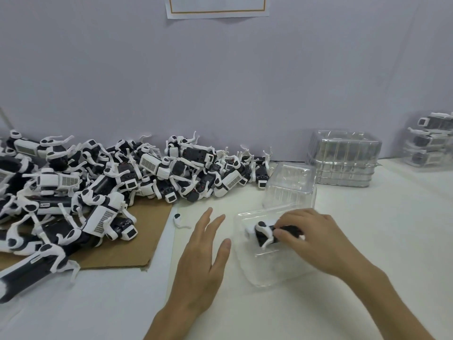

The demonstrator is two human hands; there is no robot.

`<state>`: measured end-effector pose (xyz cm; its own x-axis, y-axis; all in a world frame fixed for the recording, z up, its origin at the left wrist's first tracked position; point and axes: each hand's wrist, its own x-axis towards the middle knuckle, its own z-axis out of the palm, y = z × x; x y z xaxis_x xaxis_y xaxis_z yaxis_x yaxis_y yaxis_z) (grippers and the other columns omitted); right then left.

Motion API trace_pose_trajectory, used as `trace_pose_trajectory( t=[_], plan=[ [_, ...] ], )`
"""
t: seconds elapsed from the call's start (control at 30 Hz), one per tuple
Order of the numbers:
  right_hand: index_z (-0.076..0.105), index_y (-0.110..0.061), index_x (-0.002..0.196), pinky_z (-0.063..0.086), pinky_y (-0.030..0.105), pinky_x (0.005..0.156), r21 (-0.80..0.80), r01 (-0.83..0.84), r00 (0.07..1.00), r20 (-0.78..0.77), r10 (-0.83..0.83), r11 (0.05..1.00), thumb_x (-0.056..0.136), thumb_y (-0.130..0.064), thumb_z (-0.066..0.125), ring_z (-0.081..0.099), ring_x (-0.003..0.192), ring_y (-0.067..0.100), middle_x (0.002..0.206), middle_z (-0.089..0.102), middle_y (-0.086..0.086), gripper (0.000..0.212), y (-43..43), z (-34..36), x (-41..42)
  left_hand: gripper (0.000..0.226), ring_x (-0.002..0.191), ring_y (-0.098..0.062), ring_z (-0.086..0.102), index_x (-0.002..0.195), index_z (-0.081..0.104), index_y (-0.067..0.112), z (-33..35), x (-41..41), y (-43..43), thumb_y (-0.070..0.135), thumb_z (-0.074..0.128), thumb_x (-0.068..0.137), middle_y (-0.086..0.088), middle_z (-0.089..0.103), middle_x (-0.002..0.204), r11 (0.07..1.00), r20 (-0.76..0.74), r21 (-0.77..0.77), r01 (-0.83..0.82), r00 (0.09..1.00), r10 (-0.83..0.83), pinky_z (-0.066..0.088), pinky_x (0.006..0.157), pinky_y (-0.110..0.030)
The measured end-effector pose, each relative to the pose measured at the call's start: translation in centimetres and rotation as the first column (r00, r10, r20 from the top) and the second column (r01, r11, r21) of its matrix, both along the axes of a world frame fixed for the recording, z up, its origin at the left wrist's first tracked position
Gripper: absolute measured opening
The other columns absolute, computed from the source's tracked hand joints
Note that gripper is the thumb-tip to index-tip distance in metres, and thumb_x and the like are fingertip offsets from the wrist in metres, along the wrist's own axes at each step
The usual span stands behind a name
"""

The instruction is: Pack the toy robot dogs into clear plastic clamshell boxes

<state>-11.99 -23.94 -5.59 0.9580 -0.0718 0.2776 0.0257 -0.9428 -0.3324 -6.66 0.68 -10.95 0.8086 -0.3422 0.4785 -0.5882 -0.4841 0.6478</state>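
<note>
We log: one toy dog [266, 233], pinched by fingers of right hand [316, 238], seated in open clamshell [269, 271] at 5 o'clock; left hand [203, 261] spread, idle. Packed boxes [431, 143], 3 o'clock: few. Loose pile [110, 177], 9 o'clock: most remain.

Plain pale lavender-grey wall [220, 69] at back. White paper sheet with orange border [217, 7] stuck on it, cut off by the frame's top. White flat tabletop [392, 229] below, brown corrugated cardboard sheet [137, 246] flat on its left side. Light soft, even.
</note>
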Motion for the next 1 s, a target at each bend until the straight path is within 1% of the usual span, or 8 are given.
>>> trace_pose_trajectory(
  t=[0.17,0.27,0.33,0.4,0.53,0.7,0.87,1.0],
  plan=[
    [0.068,-0.04,0.096,0.036,0.036,0.095,0.038,0.245,0.968,0.041,-0.246,0.969,0.096,-0.041,0.058,0.055,0.107,0.013,0.106,0.064,-0.019,0.01,-1.9,0.6,-0.5,0.05,0.135,0.025,0.019,0.142,0.042,0.044,-0.3,0.0,-0.2,0.058,0.032,0.096,0.039,0.013,0.155,0.999,-0.041,-0.032,0.009,0.999,-0.01,0.023,0.091,0.005],
    [0.071,-0.029,0.114,0.045,0.026,0.094,0.459,0.049,0.918,0.33,-0.222,0.887,0.095,-0.021,0.066,0.063,0.107,0.008,0.115,0.069,-0.014,0.021,0.1,1.4,-0.9,0.048,0.131,0.027,0.021,0.141,0.042,0.047,-0.5,-0.2,-0.4,0.059,0.031,0.096,0.039,0.013,0.155,0.999,-0.041,-0.03,0.012,0.999,-0.013,0.025,0.093,-0.002],
    [0.065,-0.028,0.129,0.045,0.017,0.099,0.76,-0.233,0.957,0.291,0.003,0.606,0.093,-0.025,0.064,0.06,0.121,0.001,0.127,0.068,-0.015,0.036,3.3,2.2,-1.2,0.05,0.131,0.026,0.023,0.139,0.042,0.049,-0.7,-0.2,-0.4,0.063,0.029,0.093,0.038,0.013,0.155,0.999,-0.036,-0.036,0.013,0.999,-0.014,0.027,0.094,-0.005],
    [0.052,-0.034,0.141,0.039,0.026,0.113,0.916,-0.227,0.956,0.146,0.253,0.331,0.09,-0.033,0.063,0.047,0.134,-0.004,0.144,0.055,-0.02,0.052,7.1,1.4,-1.4,0.051,0.132,0.025,0.023,0.139,0.041,0.049,-0.7,-0.3,-0.5,0.065,0.028,0.092,0.037,0.013,0.156,0.999,-0.034,-0.042,0.016,0.999,-0.018,0.028,0.094,-0.006],
    [0.028,-0.038,0.156,0.021,0.033,0.124,0.943,0.054,0.986,-0.103,0.134,0.33,0.102,-0.038,0.054,0.029,0.145,-0.003,0.157,0.028,-0.025,0.06,9.9,-0.9,-0.6,0.049,0.126,0.029,0.026,0.139,0.044,0.046,-0.8,0.0,-0.2,0.061,0.033,0.094,0.035,0.017,0.156,0.998,-0.061,-0.065,0.009,0.998,-0.013,0.029,0.09,-0.005],
    [0.05,-0.017,0.144,0.032,0.033,0.114,0.964,0.117,0.952,-0.04,-0.304,0.238,0.101,-0.014,0.054,0.044,0.133,0.012,0.143,0.05,-0.006,0.043,4.0,-1.6,0.5,0.051,0.12,0.026,0.036,0.137,0.047,0.044,-1.1,0.2,-0.3,0.062,0.032,0.092,0.031,0.022,0.155,0.997,-0.087,-0.083,0.004,0.996,-0.012,0.031,0.09,-0.007],
    [0.062,-0.015,0.126,0.035,0.033,0.109,0.949,0.294,0.633,-0.105,-0.767,0.112,0.096,-0.015,0.052,0.051,0.119,0.021,0.137,0.058,0.006,0.032,-5.4,-0.6,0.9,0.05,0.104,0.033,0.038,0.137,0.047,0.043,-1.1,-0.1,-0.6,0.061,0.032,0.093,0.033,0.021,0.154,0.999,-0.092,-0.051,0.01,0.996,-0.014,0.032,0.086,-0.008],
    [0.062,-0.02,0.125,0.04,0.036,0.103,0.913,0.268,0.662,0.057,-0.747,0.307,0.093,-0.011,0.057,0.053,0.127,0.024,0.131,0.06,-0.001,0.033,-5.5,-1.9,1.1,0.045,0.106,0.034,0.035,0.137,0.046,0.043,-1.0,-0.4,-0.9,0.055,0.034,0.096,0.034,0.018,0.155,1.0,-0.1,-0.013,0.019,0.995,-0.02,0.033,0.086,-0.009]
  ],
)
